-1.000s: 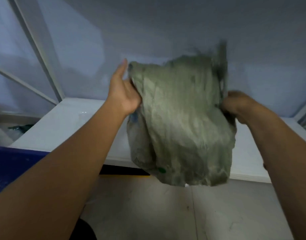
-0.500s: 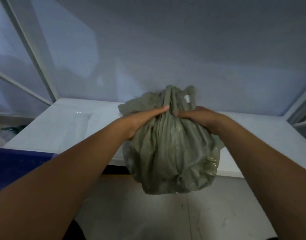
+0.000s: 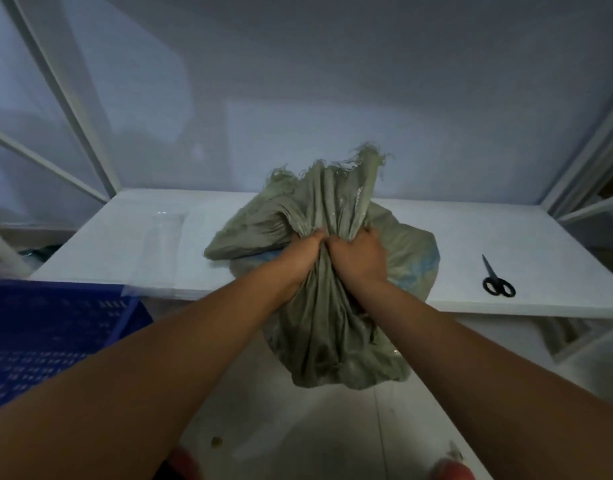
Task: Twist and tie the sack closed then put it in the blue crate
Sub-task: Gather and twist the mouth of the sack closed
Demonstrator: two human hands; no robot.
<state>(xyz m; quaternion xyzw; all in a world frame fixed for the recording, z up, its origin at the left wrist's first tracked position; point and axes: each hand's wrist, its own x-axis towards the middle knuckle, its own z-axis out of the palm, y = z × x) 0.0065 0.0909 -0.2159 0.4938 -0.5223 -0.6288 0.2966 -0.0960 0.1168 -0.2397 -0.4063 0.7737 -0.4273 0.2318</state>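
Gripping the sack (image 3: 329,327) neck, left hand (image 3: 303,252) and right hand (image 3: 358,254) clenched side by side, blue crate (image 3: 48,327) lower left.

Blue crate (image 3: 55,327) cut off at left edge; sack (image 3: 333,334) contents hidden.

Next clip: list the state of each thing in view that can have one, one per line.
Grey-green woven sack: neck gathered, not tied, frayed mouth upright, partly over the table edge.
Left hand: closed on the sack's neck.
Right hand: closed on the neck, touching the left hand.
Blue plastic crate: beside the table, sack not in it.
Black-handled scissors: shut, flat on the white table, untouched.
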